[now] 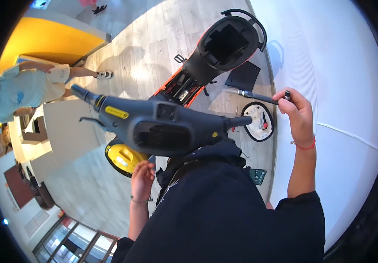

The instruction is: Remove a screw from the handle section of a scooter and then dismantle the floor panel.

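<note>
My raised right hand [296, 114] pinches a slim, dark pen-like tool [259, 96] with a silver collar and a pale tip pointing left. A short black cylinder [287, 94] with a silvery end sticks up by the fingers. My left hand [143, 179] hangs low with its fingers curled, and nothing shows in it. It is nearest to a yellow, black-rimmed rounded part [125, 158]. In front of me stands an electric scooter; its dark handlebar [162, 131] carries a display. Behind it are an opened orange-edged middle section [182, 87] and an open storage well [226, 41].
Right of the scooter, an oval black-rimmed tray-like piece [258, 125] holds small tools. A black flat panel [244, 76] lies beyond it. A green case [257, 176] is by my right side, along the white wall [338, 87]. Another person [26, 90] stands at left near a counter.
</note>
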Available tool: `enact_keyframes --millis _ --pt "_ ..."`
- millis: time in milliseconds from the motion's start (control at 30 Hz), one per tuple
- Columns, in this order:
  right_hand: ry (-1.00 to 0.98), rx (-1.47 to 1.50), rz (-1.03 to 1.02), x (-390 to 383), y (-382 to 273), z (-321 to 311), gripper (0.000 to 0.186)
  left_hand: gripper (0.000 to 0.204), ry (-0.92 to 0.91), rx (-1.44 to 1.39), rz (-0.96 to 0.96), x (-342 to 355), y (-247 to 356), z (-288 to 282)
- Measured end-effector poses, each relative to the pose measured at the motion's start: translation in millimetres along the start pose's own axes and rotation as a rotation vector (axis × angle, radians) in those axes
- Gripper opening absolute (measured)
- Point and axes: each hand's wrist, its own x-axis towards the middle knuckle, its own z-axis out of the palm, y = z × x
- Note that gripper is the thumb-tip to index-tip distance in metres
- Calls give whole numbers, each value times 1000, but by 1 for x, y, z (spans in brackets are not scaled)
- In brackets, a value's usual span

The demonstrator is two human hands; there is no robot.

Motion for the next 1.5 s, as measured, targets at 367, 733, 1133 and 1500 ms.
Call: enact_keyframes --millis 367,733,1133,1500 --pt "-113 -138 46 15 172 -15 25 20 -12 88 -407 -39 -54 103" --pt "-534 -388 164 57 219 67 38 21 45 23 -292 -76 -90 58" --pt "-415 -448 199 -70 241 97 16 24 -88 301 -243 -75 -130 4" --pt "-50 -105 495 -175 175 217 26 31 -3 443 9 -80 -139 27"
